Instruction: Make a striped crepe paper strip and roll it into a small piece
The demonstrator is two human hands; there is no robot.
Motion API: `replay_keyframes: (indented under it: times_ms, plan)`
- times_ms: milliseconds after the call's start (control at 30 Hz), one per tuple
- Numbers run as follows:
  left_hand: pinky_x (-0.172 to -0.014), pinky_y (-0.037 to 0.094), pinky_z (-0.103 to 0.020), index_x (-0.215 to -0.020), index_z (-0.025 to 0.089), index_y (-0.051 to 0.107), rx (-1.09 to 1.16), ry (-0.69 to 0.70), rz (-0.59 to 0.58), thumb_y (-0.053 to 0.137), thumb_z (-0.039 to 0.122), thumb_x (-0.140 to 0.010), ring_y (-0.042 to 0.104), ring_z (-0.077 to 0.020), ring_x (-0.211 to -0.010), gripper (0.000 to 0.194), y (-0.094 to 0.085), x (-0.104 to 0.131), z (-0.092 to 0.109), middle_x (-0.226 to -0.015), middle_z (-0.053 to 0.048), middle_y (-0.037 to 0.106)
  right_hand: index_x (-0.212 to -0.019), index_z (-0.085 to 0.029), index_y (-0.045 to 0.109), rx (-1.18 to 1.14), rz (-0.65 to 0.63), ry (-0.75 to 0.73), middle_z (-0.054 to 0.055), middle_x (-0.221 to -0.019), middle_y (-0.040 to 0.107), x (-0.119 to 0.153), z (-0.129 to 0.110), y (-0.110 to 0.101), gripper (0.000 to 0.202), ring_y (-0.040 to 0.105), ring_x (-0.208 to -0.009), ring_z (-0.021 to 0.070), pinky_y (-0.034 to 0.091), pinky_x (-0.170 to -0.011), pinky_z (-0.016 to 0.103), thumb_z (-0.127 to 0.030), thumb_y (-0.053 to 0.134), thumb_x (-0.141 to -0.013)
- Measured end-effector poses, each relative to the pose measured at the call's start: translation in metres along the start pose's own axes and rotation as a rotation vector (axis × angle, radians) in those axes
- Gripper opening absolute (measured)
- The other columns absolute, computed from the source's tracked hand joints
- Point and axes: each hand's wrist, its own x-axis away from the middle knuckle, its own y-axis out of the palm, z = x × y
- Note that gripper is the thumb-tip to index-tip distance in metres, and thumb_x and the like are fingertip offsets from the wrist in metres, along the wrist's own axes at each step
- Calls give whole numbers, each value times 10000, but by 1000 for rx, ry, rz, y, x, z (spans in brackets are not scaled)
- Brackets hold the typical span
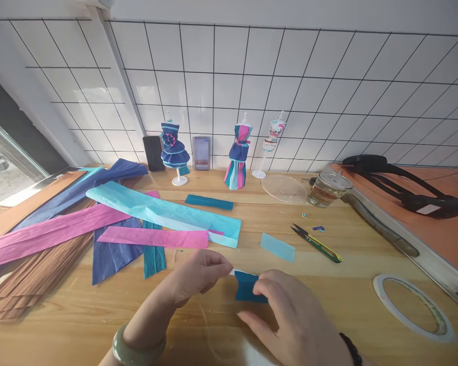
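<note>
A small dark teal piece of paper (246,287) lies between my hands near the table's front, with a thin white strip (233,272) along its top edge. My left hand (200,274), a green bangle on its wrist, pinches the left end of that strip. Over the teal piece's right side is my right hand (290,315), its fingertips touching the piece and its thumb spread away below. A light blue rectangle (277,247) and green-yellow thread snips (316,243) rest just beyond. Farther back sits a dark teal strip (209,202).
Pink (152,237), light blue (168,213), blue and brown papers cover the left side. Three small dress forms (174,152) and two phones stand by the tiled wall. A clear disc (283,188), a lidded glass (329,189) and a tape roll (414,307) are at right.
</note>
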Motion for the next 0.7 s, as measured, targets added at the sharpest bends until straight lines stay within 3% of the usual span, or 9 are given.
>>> replay_keyframes:
  times_ms: [167,267,467,700]
  plan:
    - [-413,145,-232,-649,142,560,81,6,-33,551,390,-753,221,-53,-399,269,6,-1,-2,-418,95,298,-899,-132,539,108,-30,-10,67,-680,559,-5,-6,16,141,539,-627,206,428,-540,330,-242,537,-810]
    - [-407,134,-235,-618,147,534,83,9,-35,543,374,-762,207,-49,-397,268,8,0,-2,-418,99,281,-922,-140,539,10,-50,25,67,-716,576,-6,-2,15,113,540,-660,195,425,-581,327,-141,530,-808]
    - [-408,116,-240,-631,150,528,47,-2,-41,529,355,-774,191,-49,-405,250,10,2,3,-431,102,257,-842,-188,519,-316,-90,229,34,-726,567,-3,6,12,75,523,-672,152,425,-600,280,-122,484,-850]
    - [-408,128,-231,-636,146,533,58,-11,-38,537,377,-764,195,-46,-409,265,11,3,5,-438,101,263,-776,-217,521,-477,-159,467,-10,-718,557,-2,10,13,88,517,-665,120,422,-593,223,-222,500,-861]
